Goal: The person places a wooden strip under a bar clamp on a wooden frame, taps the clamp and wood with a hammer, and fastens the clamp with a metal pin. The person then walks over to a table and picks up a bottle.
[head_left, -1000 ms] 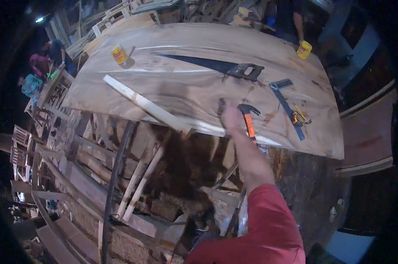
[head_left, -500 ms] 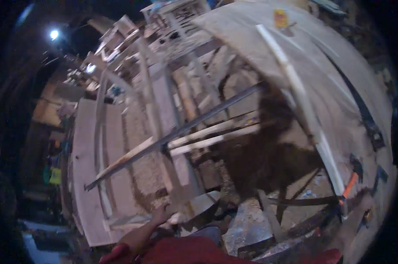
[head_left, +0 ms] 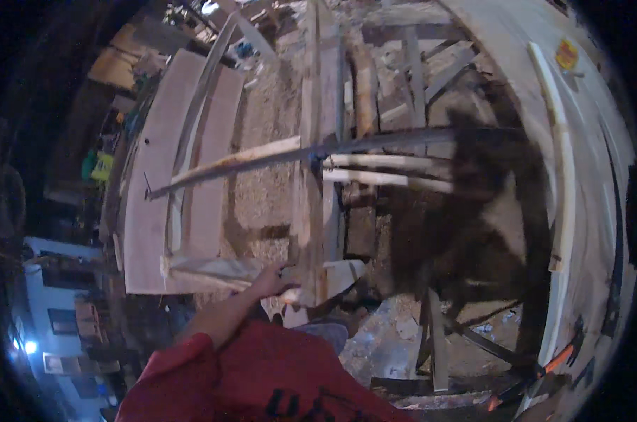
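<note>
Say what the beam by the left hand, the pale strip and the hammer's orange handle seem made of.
Beam: apparently unfinished wood, by its uneven brown tone. Pale strip: probably bare wood, light and matte. Orange handle: perhaps plastic or rubber, evenly bright; blur leaves its finish unclear.

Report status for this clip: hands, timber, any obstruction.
Left hand by near end of long wooden beam, contact unclear. Right hand not visible. Dark bar crosses the beam, beyond the left hand.
</note>
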A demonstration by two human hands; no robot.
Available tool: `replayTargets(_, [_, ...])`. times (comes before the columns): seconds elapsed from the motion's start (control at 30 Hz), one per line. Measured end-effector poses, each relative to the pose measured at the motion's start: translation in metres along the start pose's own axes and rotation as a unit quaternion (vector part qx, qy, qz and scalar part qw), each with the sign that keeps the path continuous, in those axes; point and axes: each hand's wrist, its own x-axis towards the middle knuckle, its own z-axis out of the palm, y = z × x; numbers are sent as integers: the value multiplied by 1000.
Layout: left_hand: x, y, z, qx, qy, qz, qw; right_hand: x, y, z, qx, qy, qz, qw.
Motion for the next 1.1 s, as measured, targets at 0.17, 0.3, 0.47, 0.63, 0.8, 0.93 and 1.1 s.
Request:
replayTargets(0.17, [12,-29,16,52,43,101,993,10,9,19,70,18,-21,997])
replayTargets(0.3, [9,-3,14,-19,-51,-62,997,-3,8,8,139,72,-51,986])
replayTargets(0.47, [-19,24,24,198,306,262,893,-168,-35,-59,424,166,-198,868])
replayTargets(0.63, [-83,186,69,-265,-86,214,936,-454,-127,-256,630,-444,-223,597])
replayTargets(0.8, [-126,247,61,-459,-247,194,831,-516,-134,-311,672,-503,-275,469])
replayTargets(0.93, [-132,234,42,-508,-247,173,807,-513,-127,-337,654,-506,-323,461])
replayTargets(1.1, [-136,231,29,-558,-252,165,773,-505,-113,-338,678,-536,-292,409])
